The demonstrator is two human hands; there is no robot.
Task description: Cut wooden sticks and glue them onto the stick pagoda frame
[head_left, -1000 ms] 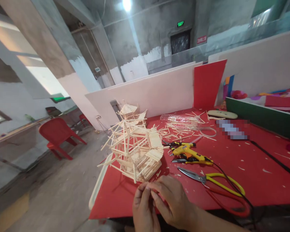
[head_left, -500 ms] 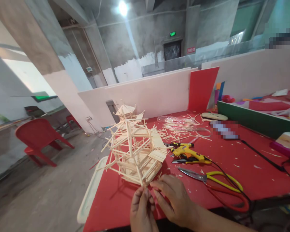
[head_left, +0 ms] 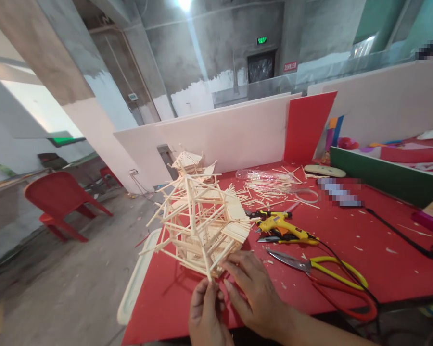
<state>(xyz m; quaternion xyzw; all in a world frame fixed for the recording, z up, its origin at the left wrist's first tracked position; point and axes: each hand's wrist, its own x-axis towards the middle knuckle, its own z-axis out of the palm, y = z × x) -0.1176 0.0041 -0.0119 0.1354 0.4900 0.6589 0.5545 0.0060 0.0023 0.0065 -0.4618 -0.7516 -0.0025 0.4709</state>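
A pagoda-like model (head_left: 198, 226) made of thin pale wooden sticks stands on the near left part of the red table. My left hand (head_left: 208, 310) is below its near corner, thumb and fingers pinched on the lower end of a slanting wooden stick (head_left: 206, 262) that belongs to the model's frame. Just to the right, my right hand (head_left: 254, 293) has its fingers curved and its thumb apart from them, the fingertips at the model's lower near edge. Whether those fingertips press on the sticks cannot be made out.
A yellow glue gun (head_left: 283, 227) and pliers lie right of the model, with large red-and-yellow-handled scissors (head_left: 310, 264) nearer. Loose sticks (head_left: 270, 185) are heaped behind. A second stick model (head_left: 187, 161) stands further back. A green panel (head_left: 382, 178) edges the right side.
My left hand has shifted slightly left, and my right hand's fingers have moved up a little and left toward the model. The view has tilted slightly.
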